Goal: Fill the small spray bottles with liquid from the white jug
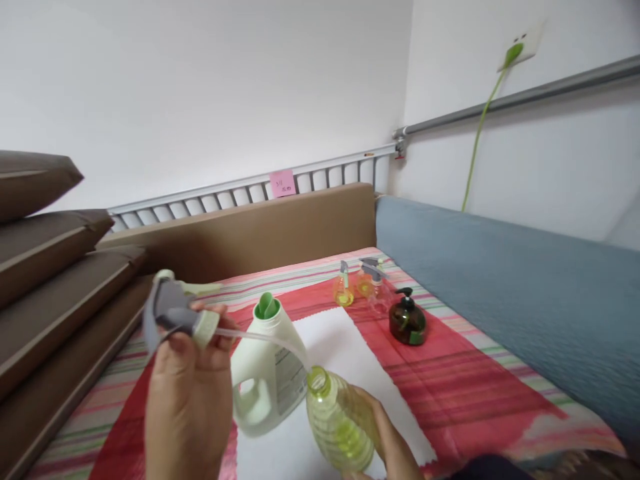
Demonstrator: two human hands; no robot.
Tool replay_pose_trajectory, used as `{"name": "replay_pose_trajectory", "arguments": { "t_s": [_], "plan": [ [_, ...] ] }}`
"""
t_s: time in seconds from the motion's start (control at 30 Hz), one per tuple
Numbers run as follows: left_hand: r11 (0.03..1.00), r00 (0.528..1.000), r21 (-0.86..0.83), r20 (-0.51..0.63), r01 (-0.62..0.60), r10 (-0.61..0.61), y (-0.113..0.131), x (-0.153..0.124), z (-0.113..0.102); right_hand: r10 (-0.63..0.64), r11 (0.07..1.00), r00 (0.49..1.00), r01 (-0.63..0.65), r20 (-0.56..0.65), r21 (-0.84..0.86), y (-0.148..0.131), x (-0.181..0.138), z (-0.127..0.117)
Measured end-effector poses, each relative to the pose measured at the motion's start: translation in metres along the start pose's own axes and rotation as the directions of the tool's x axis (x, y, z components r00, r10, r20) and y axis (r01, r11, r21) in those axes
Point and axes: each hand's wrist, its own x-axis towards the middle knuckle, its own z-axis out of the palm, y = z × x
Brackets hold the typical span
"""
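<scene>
My left hand is closed round a grey and pale green spray trigger head, held up off the surface. Its clear dip tube curves right and down into the open neck of a ribbed yellow-green bottle. My right hand grips that bottle from below and behind, tilted toward the left. Just behind the two stands a white detergent jug with a green open spout, on a white cloth.
A red striped cloth covers the surface. At its back stand two small yellow spray bottles, a clear spray bottle and a dark pump bottle. Brown cushions stack at left; a blue mattress lies at right.
</scene>
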Motion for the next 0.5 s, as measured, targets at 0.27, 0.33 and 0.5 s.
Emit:
{"name": "replay_pose_trajectory", "arguments": {
  "t_s": [0.27, 0.33, 0.5],
  "plan": [
    [0.997, 0.998, 0.038, 0.02, 0.066, -0.066, 0.0, -0.008, -0.029, -0.003, 1.0, 0.995, 0.006, 0.101, -0.027, -0.016, -0.002, 0.017],
    [0.997, 0.998, 0.052, 0.015, 0.061, -0.062, 0.001, -0.011, -0.034, -0.012, 0.999, 0.993, 0.017, 0.114, -0.037, -0.018, -0.003, 0.022],
    [0.978, 0.986, 0.125, -0.004, 0.168, -0.169, -0.014, -0.031, -0.043, -0.057, 0.995, 0.994, 0.048, 0.094, 0.091, -0.037, -0.006, 0.039]
  ]
}}
